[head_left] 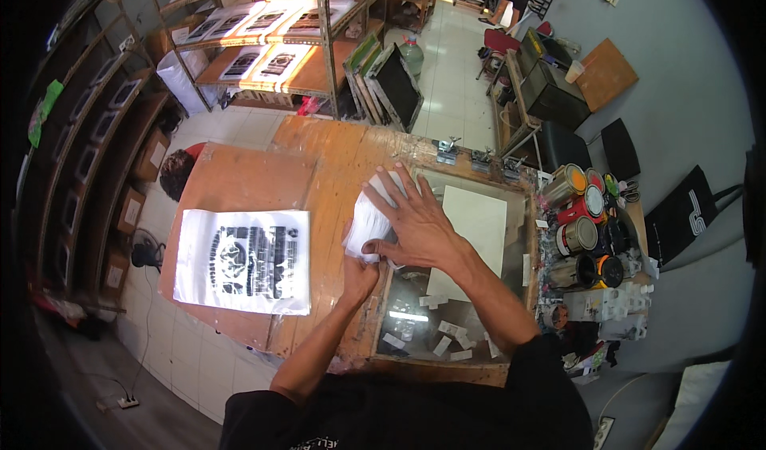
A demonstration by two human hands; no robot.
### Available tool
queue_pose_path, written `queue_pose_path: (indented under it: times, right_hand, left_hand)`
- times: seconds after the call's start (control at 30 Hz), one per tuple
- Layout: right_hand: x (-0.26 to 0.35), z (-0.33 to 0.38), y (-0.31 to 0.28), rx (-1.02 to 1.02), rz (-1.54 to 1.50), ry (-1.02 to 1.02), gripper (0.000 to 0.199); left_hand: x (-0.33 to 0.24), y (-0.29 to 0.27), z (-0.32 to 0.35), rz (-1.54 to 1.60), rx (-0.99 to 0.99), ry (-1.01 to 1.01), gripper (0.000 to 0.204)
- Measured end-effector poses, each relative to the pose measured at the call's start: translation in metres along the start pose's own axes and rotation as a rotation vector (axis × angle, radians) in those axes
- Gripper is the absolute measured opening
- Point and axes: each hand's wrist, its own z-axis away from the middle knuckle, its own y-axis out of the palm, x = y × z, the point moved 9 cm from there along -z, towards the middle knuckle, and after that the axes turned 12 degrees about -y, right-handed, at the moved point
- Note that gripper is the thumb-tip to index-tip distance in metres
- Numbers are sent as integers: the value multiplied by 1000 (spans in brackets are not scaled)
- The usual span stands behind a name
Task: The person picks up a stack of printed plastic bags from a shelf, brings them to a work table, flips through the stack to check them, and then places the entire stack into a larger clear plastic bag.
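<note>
A bundle of thin white sheets point(369, 223), perhaps plastic bags, is held above the middle of the wooden table. My left hand point(361, 273) grips its lower end from beneath, with part of the fingers hidden behind it. Across the bundle's right side lies my right hand point(427, 225), fingers stretched and spread, thumb resting against the lower part. To the left, a stack of clear-white printed bags point(243, 262) with a dark pattern lies flat on a brown board point(239, 175). Below my right forearm is a glass-topped work surface point(415, 306) bearing a pale rectangular sheet point(472, 234).
Small white pieces point(455, 334) lie scattered on the glass. Metal hinge clamps point(448, 151) line its far edge. Paint cans point(576, 234) and bottles crowd the right side. Racks with printed sheets point(279, 63) and leaning framed screens point(391, 87) stand beyond. A person's head point(177, 172) shows past the board.
</note>
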Motion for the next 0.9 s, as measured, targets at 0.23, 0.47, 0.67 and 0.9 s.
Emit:
queue_pose_path:
  times: [0.23, 0.47, 0.67, 0.9]
  right_hand:
    - [-8, -8, 15, 0, -27, -64, 94]
    - [-16, -7, 17, 46, -36, -160, 103]
    - [-98, 120, 120, -589, -1358, 375, 89]
    - [-82, 148, 182, -850, -438, 701, 26]
  left_hand:
    - [-42, 0, 9, 13, -49, 95, 55]
    - [-41, -10, 8, 89, -65, -6, 40]
    - [-51, -2, 11, 65, -65, 65, 34]
    - [-22, -12, -3, -132, -137, 52, 29]
